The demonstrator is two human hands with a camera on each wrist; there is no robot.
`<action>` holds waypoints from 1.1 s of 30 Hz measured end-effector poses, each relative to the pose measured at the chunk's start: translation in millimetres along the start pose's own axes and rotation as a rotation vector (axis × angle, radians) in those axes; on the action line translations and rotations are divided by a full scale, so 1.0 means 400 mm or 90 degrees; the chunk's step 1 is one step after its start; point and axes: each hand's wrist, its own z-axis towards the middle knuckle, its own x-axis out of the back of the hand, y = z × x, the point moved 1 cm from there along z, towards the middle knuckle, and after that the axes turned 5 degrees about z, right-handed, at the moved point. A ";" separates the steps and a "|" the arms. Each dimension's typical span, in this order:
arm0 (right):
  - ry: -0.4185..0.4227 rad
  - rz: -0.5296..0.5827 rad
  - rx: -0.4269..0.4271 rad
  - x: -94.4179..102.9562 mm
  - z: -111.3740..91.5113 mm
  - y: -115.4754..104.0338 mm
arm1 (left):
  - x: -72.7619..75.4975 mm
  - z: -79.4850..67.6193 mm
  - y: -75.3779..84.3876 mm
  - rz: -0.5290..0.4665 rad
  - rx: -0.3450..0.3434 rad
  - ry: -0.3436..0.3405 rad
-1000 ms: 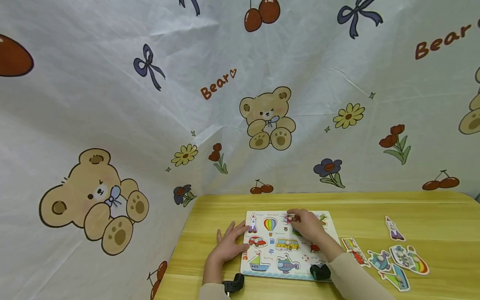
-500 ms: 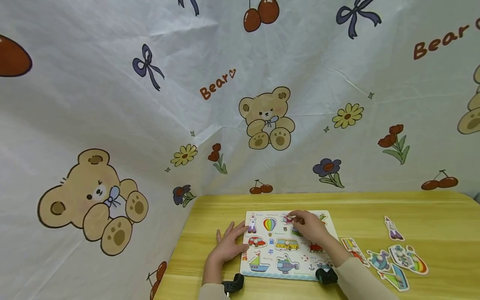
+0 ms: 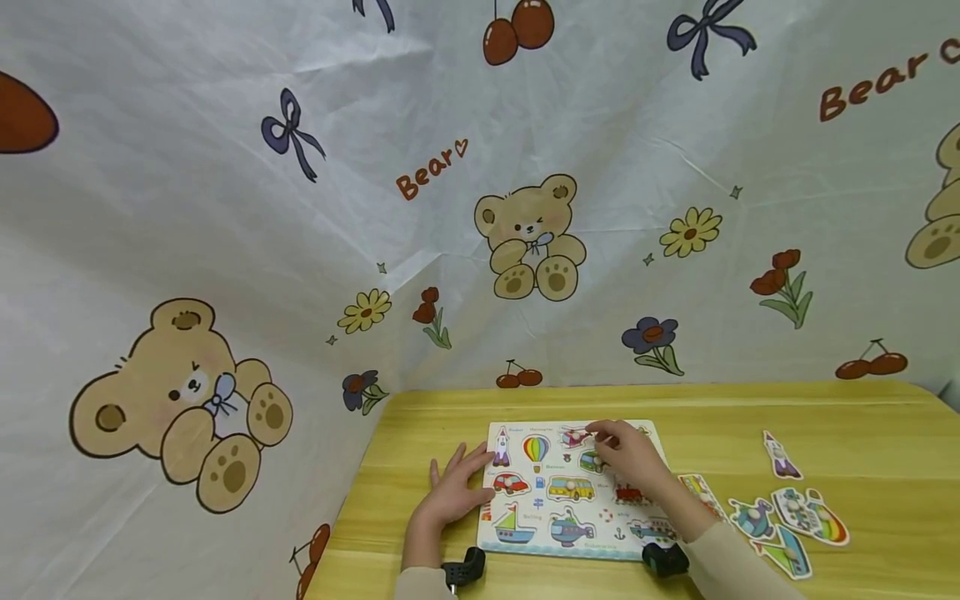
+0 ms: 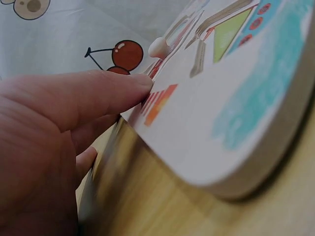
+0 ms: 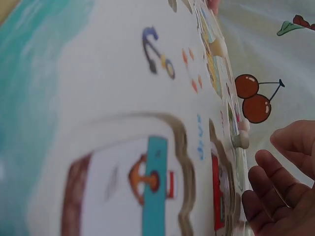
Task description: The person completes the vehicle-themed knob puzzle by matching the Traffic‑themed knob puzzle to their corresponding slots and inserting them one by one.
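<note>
A white knobbed puzzle board (image 3: 600, 557) with vehicle pictures lies on the table. My left hand (image 3: 450, 492) is spread at its left edge. In the left wrist view a fingertip of the left hand (image 4: 74, 103) touches the board's face beside a striped corner mark. Over the upper right of the board is my right hand (image 3: 633, 458), fingertips beside the pink helicopter piece (image 3: 573, 437). The right wrist view has the right hand's (image 5: 288, 182) fingers loosely bent and holding nothing, apart from a wooden knob (image 5: 241, 140). A hot-air balloon (image 3: 536, 448) and yellow bus (image 3: 571, 488) show on the board.
Several loose puzzle pieces lie right of the board: a rocket (image 3: 782, 456), a blue plane-like piece (image 3: 753, 519), a rainbow-coloured balloon (image 3: 828, 521) and a sailboat (image 3: 783, 552). A bear-print cloth (image 3: 450, 233) hangs behind the wooden table (image 3: 885, 467).
My right hand has let go at the helicopter piece and drawn slightly right and toward me, showing more of the board. My left hand stays at the board's edge.
</note>
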 end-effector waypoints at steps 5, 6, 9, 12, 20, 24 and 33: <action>0.026 0.000 0.008 0.023 -0.014 0.013 | 0.001 0.002 0.001 -0.002 -0.001 0.001; 0.031 0.000 0.008 0.028 -0.016 0.016 | 0.001 0.002 0.001 -0.003 -0.001 0.001; 0.049 0.002 0.006 0.043 -0.023 0.027 | 0.000 0.003 -0.001 -0.004 0.000 0.003; 0.065 0.000 0.004 0.058 -0.030 0.039 | 0.000 0.003 -0.002 -0.002 0.005 0.004; 0.092 -0.009 0.003 0.109 -0.057 0.066 | 0.001 0.000 -0.001 -0.001 0.007 0.004; 0.098 -0.021 -0.011 0.137 -0.068 0.076 | 0.002 -0.001 0.000 -0.005 0.006 0.001; 0.118 -0.009 -0.036 0.186 -0.097 0.109 | 0.001 -0.001 -0.002 -0.007 0.000 0.002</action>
